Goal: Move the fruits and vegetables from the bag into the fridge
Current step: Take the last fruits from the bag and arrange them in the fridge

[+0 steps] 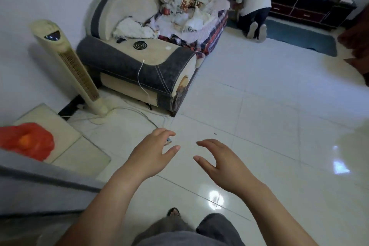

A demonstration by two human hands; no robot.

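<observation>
Left hand (153,152): held out over the floor (259,126), palm down, holding nothing; fingers loosely bent and a little spread, thumb apart from them.
Right hand (223,164): beside the left one with a gap between them, also holding nothing; fingers gently curved and spread, thumb pointing toward the left hand.
Bag (30,142): red plastic, crumpled, at the left edge, well apart from both hands; it sits on a cream board (52,122).
Fruit (25,139): one orange, round shape shows through the bag's top; I cannot tell what else is inside.
Grey slab (40,183): blurred, close to the camera at lower left, just below the bag; what it is cannot be told.
Fan (73,66): cream tower, upright, between the wall and the sofa (139,66).
Sofa: grey and cream, its seat heaped with cloths and a plaid cover; a black coil (139,45) lies on the near arm and a white cable (140,78) hangs down its side.
Other person (253,4): kneeling on a blue rug (299,40), back to the camera, facing a dark cabinet (309,6).
Foot (173,212): in a sandal, on the tiles below the hands.
</observation>
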